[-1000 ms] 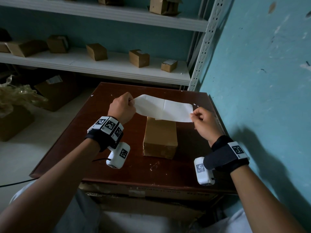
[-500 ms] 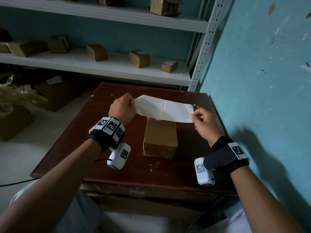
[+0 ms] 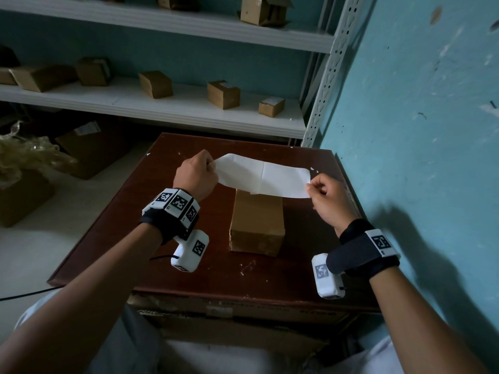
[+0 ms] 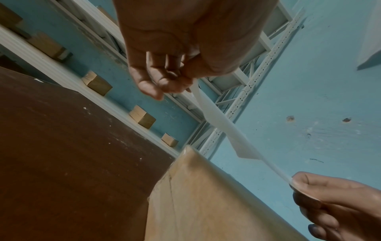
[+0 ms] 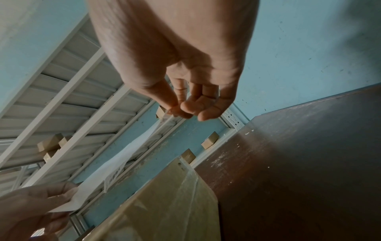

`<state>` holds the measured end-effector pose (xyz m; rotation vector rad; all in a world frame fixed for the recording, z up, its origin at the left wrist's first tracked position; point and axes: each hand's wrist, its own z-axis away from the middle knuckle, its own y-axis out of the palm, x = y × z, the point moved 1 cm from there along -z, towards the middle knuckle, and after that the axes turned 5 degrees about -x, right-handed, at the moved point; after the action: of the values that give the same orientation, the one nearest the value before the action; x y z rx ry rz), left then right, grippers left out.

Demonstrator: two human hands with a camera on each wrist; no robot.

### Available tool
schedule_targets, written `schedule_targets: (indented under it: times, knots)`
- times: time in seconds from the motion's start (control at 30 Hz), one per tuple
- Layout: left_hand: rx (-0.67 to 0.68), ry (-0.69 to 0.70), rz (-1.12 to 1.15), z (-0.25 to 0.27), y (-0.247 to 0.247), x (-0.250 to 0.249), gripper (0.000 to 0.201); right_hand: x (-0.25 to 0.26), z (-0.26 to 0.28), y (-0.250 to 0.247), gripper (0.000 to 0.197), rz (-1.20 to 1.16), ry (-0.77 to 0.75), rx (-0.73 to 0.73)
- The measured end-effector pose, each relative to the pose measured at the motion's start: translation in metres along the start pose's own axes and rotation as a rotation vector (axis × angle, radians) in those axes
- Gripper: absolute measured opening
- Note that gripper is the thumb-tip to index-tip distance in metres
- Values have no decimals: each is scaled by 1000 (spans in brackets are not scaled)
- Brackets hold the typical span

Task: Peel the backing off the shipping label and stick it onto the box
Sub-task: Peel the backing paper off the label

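Observation:
A white shipping label (image 3: 263, 178) hangs stretched flat in the air over the far end of a long brown cardboard box (image 3: 258, 225) on the dark wooden table (image 3: 129, 211). My left hand (image 3: 197, 175) pinches the label's left end and my right hand (image 3: 322, 197) pinches its right end. From the left wrist view the label (image 4: 224, 128) is an edge-on strip running from my left fingers (image 4: 163, 81) to my right hand (image 4: 321, 195), above the box (image 4: 206, 203). The right wrist view shows printing on the label (image 5: 123, 161) and the taped box (image 5: 164, 203) below.
A white metal shelf (image 3: 162, 109) behind the table carries several small cardboard boxes (image 3: 223, 94). A teal wall (image 3: 418, 130) runs close along the table's right side. More cartons and crumpled plastic (image 3: 24, 155) lie on the floor at the left.
Almost nothing has moved; both hands keep the label stretched over the box, shifted very slightly.

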<state>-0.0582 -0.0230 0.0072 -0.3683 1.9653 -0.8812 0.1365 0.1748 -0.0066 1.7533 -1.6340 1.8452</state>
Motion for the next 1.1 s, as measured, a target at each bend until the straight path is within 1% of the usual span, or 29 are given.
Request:
schedule_targets:
  times: [0.23, 0.53, 0.83, 0.97, 1.1]
  knots:
    - [14, 15, -2, -1, 1, 4, 13, -2, 0, 1, 17, 7, 13, 16]
    - [27, 0, -22, -1, 1, 5, 12, -1, 1, 0, 19, 4, 23, 19]
    - [5, 11, -55, 0, 2, 3, 13, -3, 0, 1, 18, 15, 19, 17]
    - [-2, 34, -66, 1, 2, 3, 12, -3, -1, 1, 15, 22, 20, 18]
    - [1, 33, -76, 0, 3, 4, 12, -4, -2, 2, 18, 27, 18, 20]
